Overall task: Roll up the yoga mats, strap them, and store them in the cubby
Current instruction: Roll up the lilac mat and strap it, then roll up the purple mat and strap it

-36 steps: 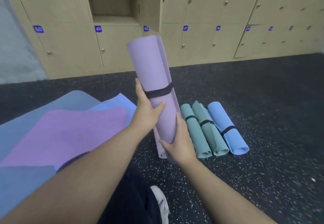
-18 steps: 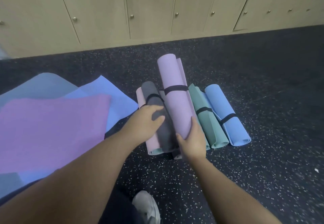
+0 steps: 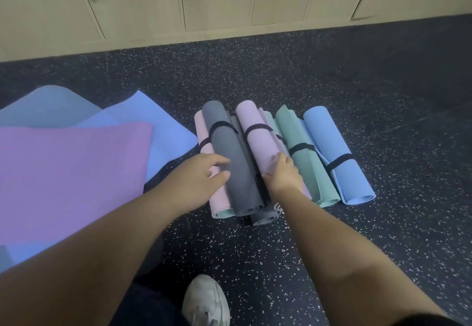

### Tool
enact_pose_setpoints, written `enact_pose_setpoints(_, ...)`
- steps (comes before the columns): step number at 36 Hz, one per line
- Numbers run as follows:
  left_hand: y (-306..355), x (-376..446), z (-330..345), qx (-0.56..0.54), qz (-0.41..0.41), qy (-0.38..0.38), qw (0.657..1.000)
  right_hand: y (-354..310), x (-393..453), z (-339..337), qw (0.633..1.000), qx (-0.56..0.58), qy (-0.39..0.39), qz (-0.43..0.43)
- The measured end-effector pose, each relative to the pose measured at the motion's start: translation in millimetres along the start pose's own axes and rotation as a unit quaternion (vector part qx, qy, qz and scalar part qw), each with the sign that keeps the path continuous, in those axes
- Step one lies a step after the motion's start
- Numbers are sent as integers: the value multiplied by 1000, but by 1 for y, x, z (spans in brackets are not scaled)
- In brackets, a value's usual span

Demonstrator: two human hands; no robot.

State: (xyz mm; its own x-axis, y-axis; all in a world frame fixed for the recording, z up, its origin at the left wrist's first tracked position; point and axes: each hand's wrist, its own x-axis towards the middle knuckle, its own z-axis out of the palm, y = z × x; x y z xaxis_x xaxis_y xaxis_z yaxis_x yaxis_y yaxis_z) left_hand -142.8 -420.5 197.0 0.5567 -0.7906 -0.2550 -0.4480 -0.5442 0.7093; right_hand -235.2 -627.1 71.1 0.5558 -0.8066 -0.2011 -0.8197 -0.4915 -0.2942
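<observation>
- Head view: strapped lilac rolled mat (image 3: 260, 144) lies on the speckled floor (image 3: 383, 121), between grey roll (image 3: 235, 167) and green roll (image 3: 301, 157).
- Right hand (image 3: 282, 175) grips the lilac roll's near part.
- Left hand (image 3: 201, 180): relaxed fingers touching grey roll.
- Flat mats (image 3: 71, 167) lie left.

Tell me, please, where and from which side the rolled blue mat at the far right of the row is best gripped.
Probably grip the rolled blue mat around its middle, near the black strap, coming from above and its right side. That side faces bare floor, while the green roll crowds its left. The strap cinches the roll there, so curled fingers should close round it.
</observation>
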Motion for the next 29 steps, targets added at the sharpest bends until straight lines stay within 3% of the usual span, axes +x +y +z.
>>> enact_pose_setpoints(15, 5, -8, 3, 34, 11, -33, 999, 31, -65, 14, 992, -112, 24, -54)
enact_pose_setpoints(29, 23, -53, -23, 108, 23, 45, 993, -47, -122, -53, 991, -20, 72, -107)
